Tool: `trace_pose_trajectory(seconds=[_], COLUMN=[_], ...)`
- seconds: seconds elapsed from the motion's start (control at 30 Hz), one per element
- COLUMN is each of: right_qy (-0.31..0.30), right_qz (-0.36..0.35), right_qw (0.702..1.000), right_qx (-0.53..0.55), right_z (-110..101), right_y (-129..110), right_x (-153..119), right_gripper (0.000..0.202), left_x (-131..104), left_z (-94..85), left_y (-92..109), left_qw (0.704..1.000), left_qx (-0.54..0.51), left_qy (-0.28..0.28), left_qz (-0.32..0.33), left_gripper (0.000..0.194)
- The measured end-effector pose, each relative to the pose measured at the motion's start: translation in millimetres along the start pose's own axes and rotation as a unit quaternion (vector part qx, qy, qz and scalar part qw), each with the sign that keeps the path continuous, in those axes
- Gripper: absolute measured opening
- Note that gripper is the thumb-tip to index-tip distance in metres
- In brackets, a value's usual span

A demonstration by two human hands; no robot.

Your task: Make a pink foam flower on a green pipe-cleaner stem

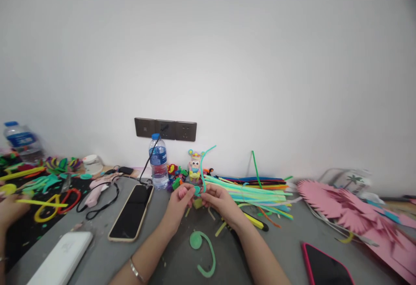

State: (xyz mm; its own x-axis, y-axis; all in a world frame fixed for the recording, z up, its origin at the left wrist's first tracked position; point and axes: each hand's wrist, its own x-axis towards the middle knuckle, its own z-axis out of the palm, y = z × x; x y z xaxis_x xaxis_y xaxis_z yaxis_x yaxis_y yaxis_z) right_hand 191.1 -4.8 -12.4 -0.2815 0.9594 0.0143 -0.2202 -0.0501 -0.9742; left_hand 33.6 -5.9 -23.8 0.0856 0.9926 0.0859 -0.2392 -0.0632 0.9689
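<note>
My left hand [180,205] is closed at the middle of the table, its fingers around a small pink piece [183,192] and against a teal coil [196,190]. Close beside it on the right, my right hand [218,199] pinches the lower part of a teal pipe cleaner [202,168], whose free end bends upward and to the right. Below both hands lies a green pipe cleaner [212,254] with a coiled disc at one end. Just behind the hands stands a small figure [195,164] with large eyes.
A pipe-cleaner bundle [260,194] lies right of my hands. Leftward are a water bottle [159,163], a black-screened phone [131,213], a white power bank [61,257] and another person's hand [13,211]. Pink paper [351,215] and a red-edged phone [326,265] are at the right.
</note>
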Motion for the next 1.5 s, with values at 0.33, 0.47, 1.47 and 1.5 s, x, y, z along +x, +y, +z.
trace_pose_trajectory(seconds=[0.33,0.47,1.47,1.5], right_qy=[0.013,0.009,0.044,0.042], right_qz=[-0.03,-0.034,-0.049,-0.05], right_qw=[0.999,0.998,0.996,0.996], right_qx=[-0.038,-0.055,-0.057,-0.056], right_z=[-1,-1,2,2], right_y=[-4,-6,-8,-8], right_x=[0,-1,1,1], right_gripper=[0.035,0.036,0.038,0.038], left_x=[1,0,-6,-5], left_z=[0.2,2.7,2.7,2.8], left_y=[-2,-1,8,9], left_qw=[0.995,0.988,0.992,0.994], left_qx=[-0.082,-0.104,0.1,0.088], left_qy=[-0.006,-0.035,-0.039,-0.028], left_qz=[-0.058,-0.106,0.065,0.058], left_gripper=[0.038,0.038,0.03,0.032])
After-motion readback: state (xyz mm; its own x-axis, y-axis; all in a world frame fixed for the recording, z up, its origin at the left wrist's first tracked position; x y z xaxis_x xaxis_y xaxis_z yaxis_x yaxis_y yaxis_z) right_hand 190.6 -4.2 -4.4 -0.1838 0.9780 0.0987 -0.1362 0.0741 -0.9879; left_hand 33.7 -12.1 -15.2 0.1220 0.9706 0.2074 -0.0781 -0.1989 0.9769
